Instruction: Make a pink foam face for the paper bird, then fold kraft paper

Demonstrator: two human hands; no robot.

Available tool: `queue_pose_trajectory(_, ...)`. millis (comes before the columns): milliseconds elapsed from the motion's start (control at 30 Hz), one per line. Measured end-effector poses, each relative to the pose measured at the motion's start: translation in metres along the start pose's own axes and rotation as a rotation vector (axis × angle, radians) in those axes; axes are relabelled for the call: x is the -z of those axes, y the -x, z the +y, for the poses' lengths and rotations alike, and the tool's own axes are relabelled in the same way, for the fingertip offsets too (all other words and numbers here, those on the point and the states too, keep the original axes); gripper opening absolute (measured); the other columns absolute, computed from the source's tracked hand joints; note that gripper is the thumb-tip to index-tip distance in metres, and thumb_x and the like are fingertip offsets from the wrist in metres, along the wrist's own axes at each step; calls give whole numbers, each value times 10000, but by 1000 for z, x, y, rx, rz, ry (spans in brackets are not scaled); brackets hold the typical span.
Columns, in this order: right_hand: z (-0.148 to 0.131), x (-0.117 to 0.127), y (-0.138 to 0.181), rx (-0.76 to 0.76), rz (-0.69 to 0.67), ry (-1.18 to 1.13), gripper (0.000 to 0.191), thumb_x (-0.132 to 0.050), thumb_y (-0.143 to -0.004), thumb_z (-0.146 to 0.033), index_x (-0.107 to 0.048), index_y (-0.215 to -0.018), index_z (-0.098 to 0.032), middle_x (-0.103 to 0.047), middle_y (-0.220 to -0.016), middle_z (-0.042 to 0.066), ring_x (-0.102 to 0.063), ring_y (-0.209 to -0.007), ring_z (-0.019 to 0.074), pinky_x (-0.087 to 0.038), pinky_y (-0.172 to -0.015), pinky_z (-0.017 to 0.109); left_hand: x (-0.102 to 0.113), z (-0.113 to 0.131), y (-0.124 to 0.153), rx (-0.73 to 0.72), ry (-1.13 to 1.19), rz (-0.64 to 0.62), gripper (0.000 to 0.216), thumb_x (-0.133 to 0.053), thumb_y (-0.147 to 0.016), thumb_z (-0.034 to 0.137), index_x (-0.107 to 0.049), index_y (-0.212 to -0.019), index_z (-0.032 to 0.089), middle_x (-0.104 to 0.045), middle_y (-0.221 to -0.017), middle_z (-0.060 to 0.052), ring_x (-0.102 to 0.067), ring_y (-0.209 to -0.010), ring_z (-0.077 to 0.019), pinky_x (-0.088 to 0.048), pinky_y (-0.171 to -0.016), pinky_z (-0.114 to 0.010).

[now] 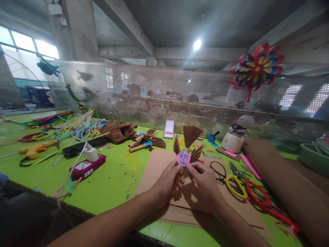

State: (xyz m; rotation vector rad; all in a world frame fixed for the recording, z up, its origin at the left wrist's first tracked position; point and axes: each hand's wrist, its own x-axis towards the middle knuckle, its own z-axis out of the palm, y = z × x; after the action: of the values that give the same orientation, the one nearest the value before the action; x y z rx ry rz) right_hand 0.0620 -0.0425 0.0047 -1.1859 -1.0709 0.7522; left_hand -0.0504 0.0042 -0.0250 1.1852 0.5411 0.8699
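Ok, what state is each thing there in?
Pink-faced paper figure, held by left hand and right hand
Top brown fan, spread
Phone, standing upright, screen lit
White charger, seated on magenta power strip
Yellow glue gun, lying on its side
Brown cloth, crumpled
White jug, upright, lidded
Ceiling light, on

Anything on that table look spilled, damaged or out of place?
Nothing looks spilled or broken, and the held paper figure shows no obvious damage. What stands out is untidiness: coloured strips lie in a tangled heap at the left, and loose yellow thread straggles over the green tabletop beside the cardboard.
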Motion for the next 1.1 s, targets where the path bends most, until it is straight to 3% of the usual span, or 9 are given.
queue_pose_trajectory(200, 5, 2, 0, 11, -27, 26, 280, -647, -703, -437, -611, -637, -168, -543, -504, -17, -447, -494, 127, -348, -507, 256, 5, -8, -5, -22, 9, -8, 255, -506, -859, 410, -481, -937, 169, -492, -619, 22, -432, -487, -67, -322, -446, -163)
queue_pose_trajectory(400, 9, 5, 1, 88, 12, 144, 327, -606, -716, -459, -557, -566, -172, -454, -483, -34, -409, -511, 122, -335, -526, 255, 10, -9, -6, -46, -19, 59, 247, -502, -855, 424, -478, -950, 197, -481, -618, 41, -400, -452, -55, -307, -443, -164)
queue_pose_trajectory(767, 32, 19, 5, 215, -22, 422, 339, -559, -769, -492, -614, -667, -173, -569, -619, 10, -501, -601, 157, -382, -591, 265, 29, 11, -21, -113, -106, 451, 131, -394, -890, 319, -412, -893, 189, -495, -556, 49, -444, -416, -68, -314, -429, -161)
queue_pose_trajectory(933, 41, 26, 0, 284, -82, 429, 279, -594, -766, -444, -638, -686, -180, -600, -643, 30, -529, -611, 181, -402, -604, 293, 37, 11, -26, -213, 19, 403, 220, -480, -859, 389, -411, -924, 190, -571, -598, 25, -549, -477, -98, -387, -485, -181)
queue_pose_trajectory(1100, 34, 24, 2, 228, -175, 367, 275, -583, -793, -404, -651, -920, -169, -658, -946, 102, -598, -862, 237, -453, -757, 350, 33, 17, -20, -235, 59, 296, 207, -498, -858, 364, -449, -930, 176, -649, -686, -38, -610, -596, -123, -455, -594, -214)
